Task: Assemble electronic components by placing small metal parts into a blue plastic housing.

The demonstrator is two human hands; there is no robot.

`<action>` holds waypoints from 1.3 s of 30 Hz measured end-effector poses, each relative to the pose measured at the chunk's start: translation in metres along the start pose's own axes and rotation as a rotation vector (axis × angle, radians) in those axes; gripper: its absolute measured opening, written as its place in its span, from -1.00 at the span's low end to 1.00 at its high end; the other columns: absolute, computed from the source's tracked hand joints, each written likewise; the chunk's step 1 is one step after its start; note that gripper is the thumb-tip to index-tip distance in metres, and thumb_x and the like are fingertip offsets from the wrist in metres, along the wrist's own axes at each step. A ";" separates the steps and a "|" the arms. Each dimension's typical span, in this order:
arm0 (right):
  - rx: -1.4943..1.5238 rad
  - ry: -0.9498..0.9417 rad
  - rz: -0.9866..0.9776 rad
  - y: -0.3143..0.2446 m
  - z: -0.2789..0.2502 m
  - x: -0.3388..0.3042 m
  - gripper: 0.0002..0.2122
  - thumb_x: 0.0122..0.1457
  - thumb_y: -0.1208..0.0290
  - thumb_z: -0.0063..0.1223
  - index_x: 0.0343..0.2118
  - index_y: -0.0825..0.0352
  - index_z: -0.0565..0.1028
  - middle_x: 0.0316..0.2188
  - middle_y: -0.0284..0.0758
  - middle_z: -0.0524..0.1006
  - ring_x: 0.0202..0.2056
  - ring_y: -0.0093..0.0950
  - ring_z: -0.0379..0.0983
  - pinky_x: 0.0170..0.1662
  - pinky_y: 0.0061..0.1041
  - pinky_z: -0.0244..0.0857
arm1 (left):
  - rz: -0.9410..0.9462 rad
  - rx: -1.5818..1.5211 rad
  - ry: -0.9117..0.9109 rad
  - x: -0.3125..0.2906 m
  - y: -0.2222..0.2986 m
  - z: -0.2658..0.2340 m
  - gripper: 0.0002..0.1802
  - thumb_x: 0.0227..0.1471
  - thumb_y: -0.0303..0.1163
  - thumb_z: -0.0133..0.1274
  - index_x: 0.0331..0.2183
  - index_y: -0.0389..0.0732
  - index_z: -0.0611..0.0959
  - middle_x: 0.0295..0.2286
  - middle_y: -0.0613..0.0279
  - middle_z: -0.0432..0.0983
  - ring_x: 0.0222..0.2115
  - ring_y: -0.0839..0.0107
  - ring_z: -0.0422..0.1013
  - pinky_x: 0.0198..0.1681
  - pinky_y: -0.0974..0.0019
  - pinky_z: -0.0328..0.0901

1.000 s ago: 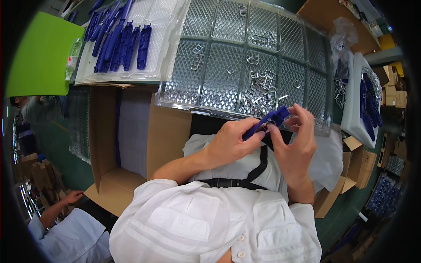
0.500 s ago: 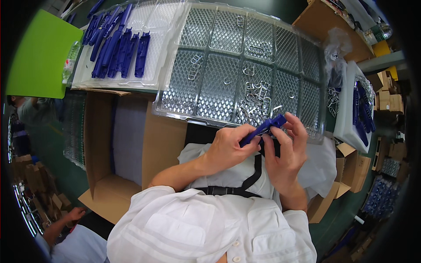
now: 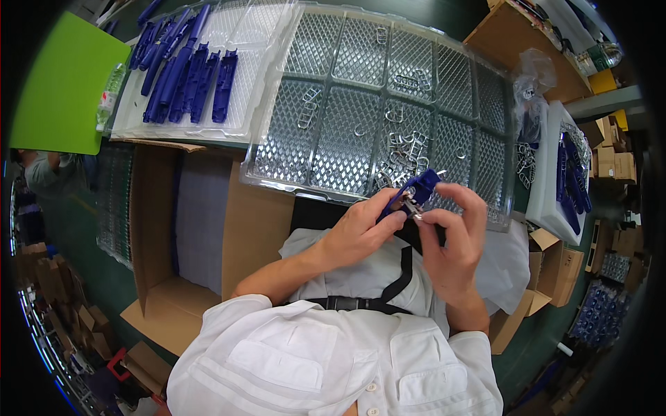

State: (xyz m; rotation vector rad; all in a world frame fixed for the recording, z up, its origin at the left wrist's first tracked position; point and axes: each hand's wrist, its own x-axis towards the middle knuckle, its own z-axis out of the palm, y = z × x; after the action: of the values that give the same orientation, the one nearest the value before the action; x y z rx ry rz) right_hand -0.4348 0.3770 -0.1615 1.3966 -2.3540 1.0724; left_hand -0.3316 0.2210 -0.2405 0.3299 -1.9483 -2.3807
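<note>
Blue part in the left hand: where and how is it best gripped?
Probably at its near-left end, pinched from the person's left, where the left hand holds it: the blue part is long, slants away to the right, and this leaves its far end and the shiny metal piece exposed.

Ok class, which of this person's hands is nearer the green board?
Left. In the picture, the left hand is lower than the green board and well to its right; the right hand is farther right again.
</note>
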 end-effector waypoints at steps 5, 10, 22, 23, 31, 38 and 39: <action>0.271 0.035 0.246 -0.002 -0.019 0.004 -0.74 -0.05 0.78 0.34 -0.29 0.39 0.57 -0.29 -0.24 0.60 -0.27 -0.30 0.57 -0.18 -0.37 0.45 | -0.036 -0.237 -0.107 -0.006 -0.008 -0.007 -0.49 0.27 -0.48 -0.09 0.23 -0.29 0.43 -0.29 0.20 0.59 -0.42 0.51 0.45 -0.27 0.35 0.41; 0.301 -0.125 0.224 -0.002 -0.016 0.010 -0.78 0.00 0.78 0.31 -0.28 0.41 0.60 -0.14 -0.15 0.60 -0.11 -0.26 0.56 -0.08 -0.37 0.46 | -0.047 -0.206 -0.133 -0.006 -0.003 -0.001 -0.39 0.25 -0.56 -0.18 0.32 -0.26 0.36 -0.26 0.20 0.60 -0.44 0.55 0.41 -0.30 0.40 0.39; -0.029 -0.121 0.059 -0.004 0.005 0.015 -0.83 0.03 0.68 0.33 -0.30 0.37 0.65 0.22 0.01 0.44 0.26 0.08 0.34 0.27 -0.05 0.26 | -0.048 -0.186 -0.149 -0.010 0.001 -0.003 -0.40 0.19 -0.59 -0.16 0.27 -0.29 0.40 -0.33 0.23 0.60 -0.46 0.56 0.41 -0.36 0.40 0.38; -0.027 -0.121 0.063 -0.003 0.006 0.014 -0.84 0.03 0.68 0.33 -0.30 0.37 0.64 0.21 0.01 0.44 0.25 0.08 0.35 0.26 -0.04 0.27 | -0.050 -0.188 -0.148 -0.009 0.003 -0.004 -0.40 0.19 -0.59 -0.16 0.27 -0.29 0.40 -0.33 0.23 0.60 -0.46 0.56 0.41 -0.36 0.40 0.38; -0.059 -0.160 0.062 -0.002 0.011 0.014 -0.85 0.05 0.66 0.32 -0.31 0.39 0.59 0.18 0.00 0.46 0.24 0.08 0.35 0.25 -0.02 0.29 | -0.074 -0.178 -0.187 -0.011 0.003 -0.007 -0.44 0.23 -0.63 -0.21 0.25 -0.29 0.41 -0.32 0.26 0.55 -0.43 0.58 0.39 -0.35 0.43 0.36; -0.042 -0.129 0.079 0.002 0.012 0.009 -0.86 0.07 0.66 0.30 -0.30 0.40 0.59 0.17 -0.01 0.47 0.25 0.08 0.35 0.23 -0.04 0.32 | -0.047 -0.203 -0.167 -0.007 0.007 -0.003 -0.47 0.16 -0.59 -0.17 0.17 -0.29 0.48 -0.37 0.27 0.56 -0.50 0.57 0.39 -0.43 0.40 0.34; -0.049 -0.126 0.075 0.002 0.012 0.010 -0.86 0.07 0.66 0.30 -0.31 0.40 0.58 0.17 -0.01 0.47 0.25 0.08 0.35 0.22 -0.05 0.33 | -0.056 -0.208 -0.165 -0.006 0.007 -0.003 -0.48 0.15 -0.59 -0.18 0.15 -0.30 0.49 -0.37 0.26 0.56 -0.50 0.55 0.40 -0.42 0.39 0.35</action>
State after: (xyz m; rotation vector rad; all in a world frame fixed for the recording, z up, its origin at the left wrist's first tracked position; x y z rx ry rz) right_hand -0.4397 0.3629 -0.1667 1.4078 -2.5225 0.9641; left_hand -0.3258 0.2176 -0.2333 0.1857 -1.7497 -2.6955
